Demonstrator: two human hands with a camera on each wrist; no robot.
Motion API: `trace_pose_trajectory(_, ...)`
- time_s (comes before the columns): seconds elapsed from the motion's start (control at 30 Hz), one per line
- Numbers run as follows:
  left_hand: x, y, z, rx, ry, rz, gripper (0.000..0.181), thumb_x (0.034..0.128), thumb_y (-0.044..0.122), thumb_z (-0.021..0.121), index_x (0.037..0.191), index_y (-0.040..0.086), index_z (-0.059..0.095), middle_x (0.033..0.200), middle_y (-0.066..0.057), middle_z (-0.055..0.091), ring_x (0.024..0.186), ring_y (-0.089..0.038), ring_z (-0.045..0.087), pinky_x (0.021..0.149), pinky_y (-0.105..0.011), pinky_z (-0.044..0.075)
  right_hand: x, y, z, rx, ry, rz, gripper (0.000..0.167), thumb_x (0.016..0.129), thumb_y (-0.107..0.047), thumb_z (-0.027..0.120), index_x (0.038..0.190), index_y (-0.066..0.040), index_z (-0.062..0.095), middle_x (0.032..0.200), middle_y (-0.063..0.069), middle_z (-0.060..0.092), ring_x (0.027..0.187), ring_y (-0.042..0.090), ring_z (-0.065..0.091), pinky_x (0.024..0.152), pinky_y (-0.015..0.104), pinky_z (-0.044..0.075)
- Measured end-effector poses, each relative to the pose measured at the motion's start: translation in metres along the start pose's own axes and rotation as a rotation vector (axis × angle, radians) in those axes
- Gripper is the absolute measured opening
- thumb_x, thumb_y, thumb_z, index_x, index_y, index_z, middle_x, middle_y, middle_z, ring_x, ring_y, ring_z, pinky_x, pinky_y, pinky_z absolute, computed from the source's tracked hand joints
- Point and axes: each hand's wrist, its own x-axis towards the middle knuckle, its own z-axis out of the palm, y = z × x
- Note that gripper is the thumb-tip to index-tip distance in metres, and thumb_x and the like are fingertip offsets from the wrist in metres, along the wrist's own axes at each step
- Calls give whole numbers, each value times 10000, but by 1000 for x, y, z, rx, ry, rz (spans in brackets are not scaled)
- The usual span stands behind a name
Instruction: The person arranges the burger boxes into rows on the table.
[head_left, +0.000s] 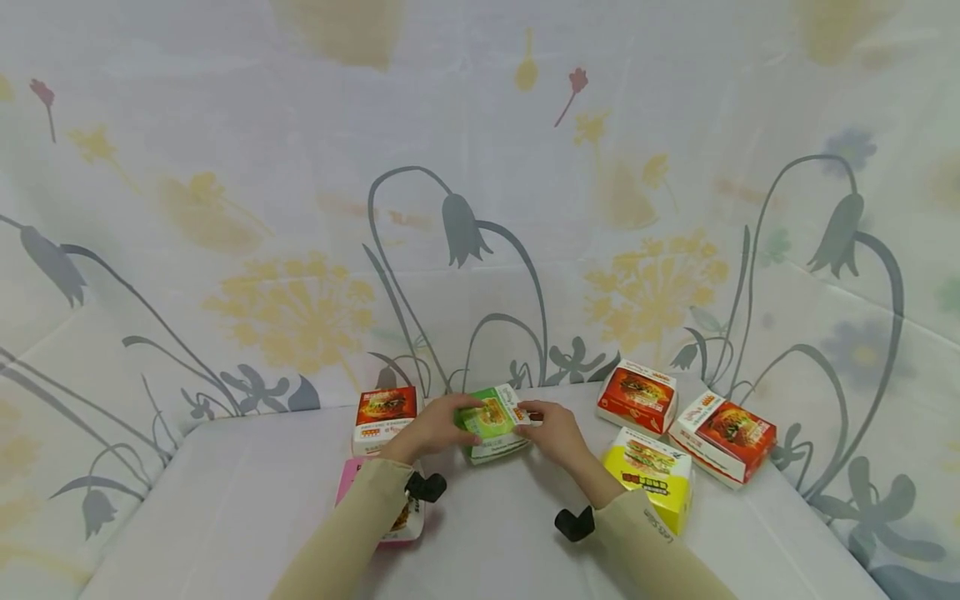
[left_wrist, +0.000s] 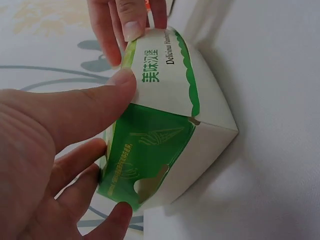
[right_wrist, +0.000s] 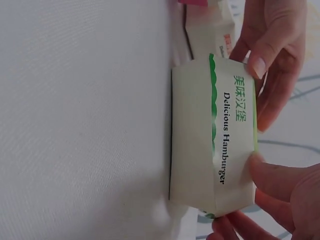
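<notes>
A green and white hamburger box [head_left: 495,421], closed, stands on the white table between both hands in the head view. My left hand [head_left: 435,432] holds its left end, with the thumb [left_wrist: 112,92] on the upper edge and the other fingers along the side. At the opposite end, my right hand [head_left: 558,435] grips the box with its thumb [right_wrist: 267,172] on the top edge and fingers around the end. The box's white front panel [right_wrist: 227,135] carries the words "Delicious Hamburger". Its far side is hidden in both wrist views.
Left of the green box lie a red and white box [head_left: 385,414] and a pink box [head_left: 405,523], partly covered by the left arm. On the right are a yellow box [head_left: 654,475] and two red boxes [head_left: 637,400] [head_left: 723,437]. A flower-printed cloth [head_left: 465,292] hangs behind.
</notes>
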Motion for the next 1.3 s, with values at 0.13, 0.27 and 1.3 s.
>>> trace_pose_trajectory(0.13, 2, -5, -1, -4, -16, 1, 561, 836, 142, 812, 1359, 104, 612, 1472, -159, 488, 1375, -380, 403, 1111, -546, 326, 0, 0, -2, -12, -16, 16, 424, 841, -190, 808, 1223, -45, 695, 1181, 128, 678, 1095, 315, 626, 934, 490, 502)
trace_pose_trajectory(0.27, 3, -10, -2, -9, -46, 1, 553, 858, 128, 787, 1381, 130, 606, 1511, -142, 450, 1411, -370, 358, 1130, -539, 299, 1, 1, -4, -23, -26, 28, 395, 867, -206, 783, 1231, -77, 700, 1223, 124, 663, 1132, 328, 608, 949, 504, 492)
trace_pose_trajectory(1.3, 6, -4, -6, 63, 1, -57, 506, 885, -50, 679, 1354, 136, 633, 1433, -144, 533, 1267, -346, 496, 883, -458, 476, 10, 1, -19, -73, -209, -113, 515, 765, -55, 834, 1257, -132, 704, 1262, 126, 545, 1182, 335, 504, 1022, 533, 402)
